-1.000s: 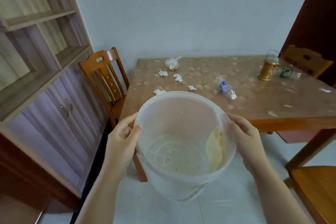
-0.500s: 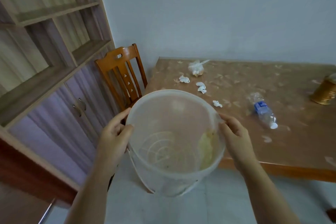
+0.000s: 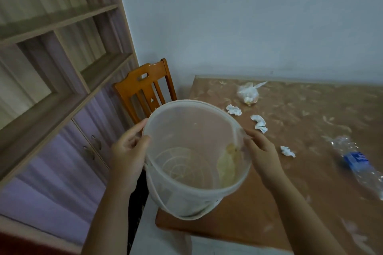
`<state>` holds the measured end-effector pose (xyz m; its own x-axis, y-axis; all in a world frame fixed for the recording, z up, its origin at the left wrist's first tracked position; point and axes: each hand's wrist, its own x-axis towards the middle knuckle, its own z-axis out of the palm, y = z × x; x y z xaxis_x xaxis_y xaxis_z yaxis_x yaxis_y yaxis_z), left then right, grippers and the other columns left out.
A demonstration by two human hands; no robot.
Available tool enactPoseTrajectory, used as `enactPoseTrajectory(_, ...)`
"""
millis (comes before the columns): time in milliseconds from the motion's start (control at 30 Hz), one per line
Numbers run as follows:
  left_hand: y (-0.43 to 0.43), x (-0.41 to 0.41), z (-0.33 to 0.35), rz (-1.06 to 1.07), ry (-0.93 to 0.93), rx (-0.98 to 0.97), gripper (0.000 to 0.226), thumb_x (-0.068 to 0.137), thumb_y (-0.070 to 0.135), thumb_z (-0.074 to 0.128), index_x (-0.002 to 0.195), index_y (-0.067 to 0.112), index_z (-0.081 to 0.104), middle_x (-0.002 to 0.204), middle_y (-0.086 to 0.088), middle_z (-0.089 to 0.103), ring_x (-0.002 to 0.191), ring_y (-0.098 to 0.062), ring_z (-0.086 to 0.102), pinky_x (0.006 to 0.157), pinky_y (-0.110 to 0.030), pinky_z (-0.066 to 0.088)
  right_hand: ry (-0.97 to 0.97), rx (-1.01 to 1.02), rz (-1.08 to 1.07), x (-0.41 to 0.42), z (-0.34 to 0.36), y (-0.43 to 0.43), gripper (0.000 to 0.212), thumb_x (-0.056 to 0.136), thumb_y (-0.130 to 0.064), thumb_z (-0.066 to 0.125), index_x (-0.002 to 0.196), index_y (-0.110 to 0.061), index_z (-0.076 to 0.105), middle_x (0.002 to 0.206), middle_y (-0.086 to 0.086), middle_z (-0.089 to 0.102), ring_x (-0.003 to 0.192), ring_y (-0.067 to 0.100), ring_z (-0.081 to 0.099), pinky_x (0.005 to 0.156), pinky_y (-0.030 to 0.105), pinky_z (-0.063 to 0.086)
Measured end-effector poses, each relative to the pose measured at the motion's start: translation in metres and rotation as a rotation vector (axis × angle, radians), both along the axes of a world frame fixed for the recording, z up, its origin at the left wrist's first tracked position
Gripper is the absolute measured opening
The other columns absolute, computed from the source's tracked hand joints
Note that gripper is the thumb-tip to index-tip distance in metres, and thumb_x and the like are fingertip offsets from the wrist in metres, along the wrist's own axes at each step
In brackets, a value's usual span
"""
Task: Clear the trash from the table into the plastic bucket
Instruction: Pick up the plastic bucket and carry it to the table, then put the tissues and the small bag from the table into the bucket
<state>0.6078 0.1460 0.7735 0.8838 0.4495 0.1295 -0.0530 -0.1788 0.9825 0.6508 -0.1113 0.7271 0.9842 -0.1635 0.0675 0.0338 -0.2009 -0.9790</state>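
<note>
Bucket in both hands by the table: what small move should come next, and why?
Likely set the bucket on the table corner and free the right hand: it and the left hand both grip the rim, and crumpled tissues lie close by that hand.

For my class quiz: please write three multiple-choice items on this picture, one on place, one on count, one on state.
1. Where is the bottle? A. on the table, right of the bucket; B. in the bucket; C. in a hand.
2. How many white tissues show? A. one; B. six; C. three.
3. Who holds the bucket? A. nobody; B. left hand and right hand, at its rim; C. one hand.
Key: A, it lies beside the bucket on the tabletop; C, three wads are visible; B, each hand grips the rim.
</note>
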Motion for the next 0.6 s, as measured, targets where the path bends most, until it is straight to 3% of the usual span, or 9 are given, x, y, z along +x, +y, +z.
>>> enactPoseTrajectory(100, 0.010, 0.025, -0.002, 0.008, -0.001, 0.027, 0.040, 0.083, 0.011, 0.056, 0.104, 0.044, 0.061, 0.063, 0.029, 0.061, 0.061, 0.009, 0.059, 0.055, -0.018, 0.054, 0.009, 0.003, 0.025, 0.025, -0.006, 0.010, 0.025, 0.089, -0.019, 0.048, 0.106, -0.034, 0.059, 0.087, -0.022, 0.063, 0.078, -0.012, 0.060, 0.056, 0.008, 0.046)
enactPoseTrajectory(233, 0.012, 0.049, -0.007, 0.032, 0.011, 0.040, 0.039, 0.083, 0.011, 0.057, 0.112, 0.035, 0.063, 0.074, 0.012, 0.062, 0.064, 0.001, 0.060, 0.063, -0.027, 0.055, 0.036, -0.004, 0.098, 0.048, -0.011, 0.011, 0.031, 0.089, -0.018, 0.049, 0.092, -0.047, 0.058, 0.088, -0.026, 0.065, 0.084, -0.010, 0.060, 0.067, 0.012, 0.046)
enactPoseTrajectory(300, 0.010, 0.058, -0.010, 0.060, 0.020, 0.047, 0.038, 0.082, 0.012, 0.057, 0.112, 0.035, 0.063, 0.073, 0.012, 0.064, 0.062, -0.001, 0.060, 0.058, -0.025, 0.053, 0.046, -0.010, 0.142, 0.061, -0.013, 0.009, 0.031, 0.090, -0.019, 0.049, 0.092, -0.049, 0.056, 0.097, -0.021, 0.064, 0.088, -0.005, 0.061, 0.075, 0.019, 0.046)
enactPoseTrajectory(433, 0.002, 0.070, -0.012, 0.103, 0.034, 0.061, 0.039, 0.081, 0.016, 0.056, 0.103, 0.047, 0.060, 0.066, 0.029, 0.063, 0.060, 0.004, 0.059, 0.051, -0.020, 0.049, 0.080, -0.005, 0.232, 0.083, -0.018, -0.003, 0.025, 0.090, -0.023, 0.050, 0.104, -0.042, 0.058, 0.091, -0.009, 0.068, 0.072, 0.002, 0.064, 0.064, 0.017, 0.048)
enactPoseTrajectory(600, -0.004, 0.084, -0.010, 0.119, 0.010, 0.107, 0.044, 0.082, 0.013, 0.055, 0.099, 0.052, 0.061, 0.059, 0.017, 0.059, 0.046, 0.000, 0.050, 0.041, -0.015, 0.044, 0.114, -0.078, 0.212, 0.109, -0.042, -0.028, 0.025, 0.090, -0.024, 0.052, 0.113, -0.033, 0.055, 0.090, 0.000, 0.066, 0.060, 0.001, 0.061, 0.057, 0.011, 0.046)
